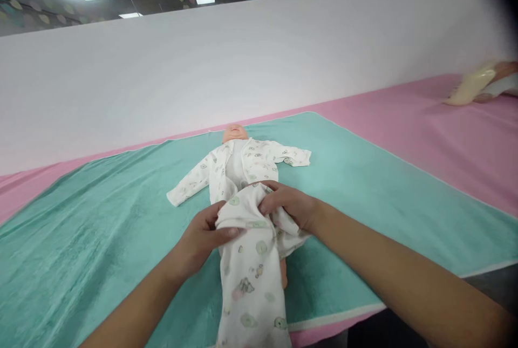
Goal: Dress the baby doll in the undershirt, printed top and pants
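Holding a soft white cloth baby garment [257, 283], printed with green and grey figures, over the lower body of a flesh-coloured baby doll [234, 134], face up. Pinching one folded edge in the left hand [202, 234], thumb in front and fingers behind, closed on the cloth. Gathering the opposite side in the right hand [292, 205], thumb and fingers curled tight on bunched fabric. Letting one long tube of cloth hang past the doll's legs toward the viewer. Cannot tell cloth around those legs from cloth merely over them. On the doll, a white printed jacket [259, 162], sleeves spread, front open over a plain pale undershirt [235, 167]. Beneath the doll, a turquoise plush blanket [133, 224] on a pink sheet [396, 116]. Beyond the doll's head, a smooth white wall [243, 67].
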`<state>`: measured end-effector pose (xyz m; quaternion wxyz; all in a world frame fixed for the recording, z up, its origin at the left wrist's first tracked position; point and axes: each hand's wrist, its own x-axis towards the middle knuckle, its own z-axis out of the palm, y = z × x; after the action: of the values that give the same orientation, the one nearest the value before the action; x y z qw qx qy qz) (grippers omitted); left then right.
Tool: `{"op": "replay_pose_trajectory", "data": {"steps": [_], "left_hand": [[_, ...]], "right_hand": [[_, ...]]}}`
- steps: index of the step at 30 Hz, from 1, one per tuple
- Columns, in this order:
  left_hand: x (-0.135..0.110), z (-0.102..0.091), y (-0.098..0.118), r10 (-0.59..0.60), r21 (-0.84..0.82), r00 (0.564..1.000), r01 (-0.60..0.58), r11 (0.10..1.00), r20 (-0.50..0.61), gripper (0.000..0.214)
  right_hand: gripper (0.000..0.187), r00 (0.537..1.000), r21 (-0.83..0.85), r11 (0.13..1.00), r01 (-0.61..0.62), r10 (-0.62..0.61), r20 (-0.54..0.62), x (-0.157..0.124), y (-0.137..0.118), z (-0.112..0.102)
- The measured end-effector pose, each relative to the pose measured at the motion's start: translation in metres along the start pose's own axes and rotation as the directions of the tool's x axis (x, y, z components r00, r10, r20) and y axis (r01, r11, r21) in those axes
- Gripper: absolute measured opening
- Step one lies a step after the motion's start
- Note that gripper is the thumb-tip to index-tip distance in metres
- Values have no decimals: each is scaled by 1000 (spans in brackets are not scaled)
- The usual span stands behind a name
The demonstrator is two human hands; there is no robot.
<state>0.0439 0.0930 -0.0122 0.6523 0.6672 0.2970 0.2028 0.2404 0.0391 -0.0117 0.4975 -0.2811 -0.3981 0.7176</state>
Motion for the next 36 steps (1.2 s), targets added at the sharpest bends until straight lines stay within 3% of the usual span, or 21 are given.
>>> {"op": "replay_pose_trajectory", "data": {"steps": [5,9,11,15,20,23,26,30,32,36], "left_hand": [[3,-3,-3,18,-298,995,-46,953,-96,23],[4,-4,-3,34,-357,991,-78,931,-129,20],[5,-4,-4,41,-359,992,-81,930,-119,22],[7,-6,-5,43,-286,995,-67,956,-92,22],[3,-10,-2,28,122,992,-44,992,125,31],[2,-11,-3,-47,220,986,11,975,158,24],[5,-12,-7,-6,101,997,-2,995,80,20],[9,-9,-8,49,-180,998,-56,982,-46,23],[9,-5,-4,38,-284,999,-38,958,-6,14],[6,1,4,18,-340,987,38,940,160,29]], "right_hand": [[20,991,-126,990,-59,73,109,-1,-5,5],[24,954,-451,882,-138,240,178,-3,-8,13],[25,959,-524,842,-128,240,152,-4,-8,17],[22,986,-389,913,-123,156,53,-4,-4,18],[24,985,-178,981,-74,44,-166,-1,2,9],[24,991,-180,980,-88,69,-111,0,2,9],[28,994,-235,969,-73,89,59,-2,-3,13],[51,980,-259,965,-38,88,181,-3,-7,12],[47,974,-200,979,-37,81,214,-2,-6,8],[34,989,-126,991,-38,56,140,0,-3,4]]}}
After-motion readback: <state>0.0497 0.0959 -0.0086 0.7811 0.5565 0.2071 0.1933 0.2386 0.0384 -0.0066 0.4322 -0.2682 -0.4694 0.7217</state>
